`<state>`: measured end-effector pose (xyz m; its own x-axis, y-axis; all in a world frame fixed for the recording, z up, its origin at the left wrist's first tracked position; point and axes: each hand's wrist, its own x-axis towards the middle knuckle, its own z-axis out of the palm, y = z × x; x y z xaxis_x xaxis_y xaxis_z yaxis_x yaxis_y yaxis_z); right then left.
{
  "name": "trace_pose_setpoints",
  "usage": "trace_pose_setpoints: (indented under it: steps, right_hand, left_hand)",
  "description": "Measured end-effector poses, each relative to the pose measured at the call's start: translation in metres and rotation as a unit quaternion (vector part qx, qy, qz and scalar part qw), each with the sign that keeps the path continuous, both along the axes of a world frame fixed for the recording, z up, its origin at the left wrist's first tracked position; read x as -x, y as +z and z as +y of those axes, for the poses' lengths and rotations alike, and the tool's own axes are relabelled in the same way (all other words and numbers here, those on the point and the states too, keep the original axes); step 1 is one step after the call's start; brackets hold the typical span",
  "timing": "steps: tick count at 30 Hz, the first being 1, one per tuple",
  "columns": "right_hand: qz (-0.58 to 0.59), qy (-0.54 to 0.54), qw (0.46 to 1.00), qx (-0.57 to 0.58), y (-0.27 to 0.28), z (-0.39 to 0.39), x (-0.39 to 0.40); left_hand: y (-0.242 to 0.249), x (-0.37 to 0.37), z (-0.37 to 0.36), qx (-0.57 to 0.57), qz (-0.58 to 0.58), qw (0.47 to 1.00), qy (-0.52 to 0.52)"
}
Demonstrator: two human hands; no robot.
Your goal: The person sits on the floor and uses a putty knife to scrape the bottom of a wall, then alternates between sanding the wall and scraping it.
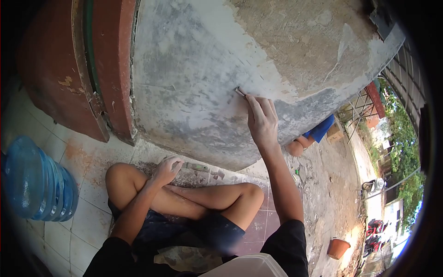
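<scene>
My right hand [263, 121] is raised to the wall [194, 69], its fingers pinched on a short, thin metal tool [240, 92]. The tool's flat, wider end meets the wall or sits very close to it; its exact kind is too small to tell. The wall around it is patchy grey and white, with dark scuffs. Low over my crossed legs, my left hand [168, 171] has its fingers curled in, dusted white; whatever they may hold is hidden. Just right of it, a tool with a green handle [197, 166] lies on the dusty floor at the wall's foot.
A large blue water jug [39, 180] stands at left on pale tiles. A red-brown door frame [110, 60] borders the wall. To the right are another person's blue garment [321, 129], an orange bucket [338, 248] and parked motorbikes [374, 235]. A white container [249, 266] is near my lap.
</scene>
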<state>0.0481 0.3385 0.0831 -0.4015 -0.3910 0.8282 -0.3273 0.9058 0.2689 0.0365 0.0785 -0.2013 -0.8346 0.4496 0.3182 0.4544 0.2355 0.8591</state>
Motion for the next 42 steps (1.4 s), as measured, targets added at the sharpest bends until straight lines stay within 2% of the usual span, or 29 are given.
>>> trace_pose_setpoints:
  steps: [6, 8, 12, 14, 18, 20, 23, 27, 30, 35, 38, 42]
  right_hand:
    - [-0.095, -0.054, 0.994, -0.018, 0.008, -0.005, -0.013]
    - [-0.144, -0.146, 0.977, -0.051, 0.008, 0.001, -0.017]
    - [-0.165, -0.173, 0.969, -0.068, 0.006, 0.009, -0.021]
    - [-0.159, -0.202, 0.959, -0.119, 0.0, 0.012, -0.02]
    - [-0.162, -0.194, 0.959, -0.126, 0.002, 0.003, -0.01]
    - [-0.103, -0.146, 0.974, -0.14, 0.006, -0.003, 0.0]
    - [-0.096, -0.151, 0.977, -0.119, 0.003, -0.011, 0.004]
    - [-0.067, -0.122, 0.981, -0.135, -0.023, -0.011, 0.003]
    - [-0.037, -0.149, 0.981, -0.122, -0.003, -0.015, 0.002]
    - [-0.029, -0.111, 0.986, -0.124, -0.03, -0.01, 0.005]
    - [-0.019, -0.136, 0.986, -0.1, -0.021, -0.007, 0.003]
    - [-0.004, -0.131, 0.989, -0.07, -0.042, -0.002, 0.006]
  left_hand:
    - [0.004, 0.002, 0.001, -0.005, -0.023, 1.0, -0.007]
    - [0.003, 0.002, 0.004, 0.006, -0.022, 1.0, -0.004]
    - [0.002, 0.003, 0.004, 0.011, -0.007, 1.0, -0.002]
    - [0.007, 0.002, 0.002, 0.008, -0.02, 1.0, -0.003]
    - [0.011, 0.0, 0.002, 0.008, -0.044, 0.999, -0.011]
    - [0.009, 0.001, 0.003, 0.005, -0.031, 0.999, -0.01]
    - [0.005, 0.0, 0.003, 0.003, -0.016, 1.0, -0.009]
    - [0.014, 0.0, -0.002, -0.006, -0.016, 1.0, -0.009]
    - [0.009, -0.001, 0.0, -0.004, -0.015, 1.0, -0.005]
    - [0.01, -0.004, -0.002, -0.01, 0.0, 1.0, -0.005]
    - [0.008, 0.0, -0.001, -0.01, 0.001, 1.0, -0.006]
    - [0.009, -0.006, -0.001, -0.001, -0.014, 1.0, -0.007]
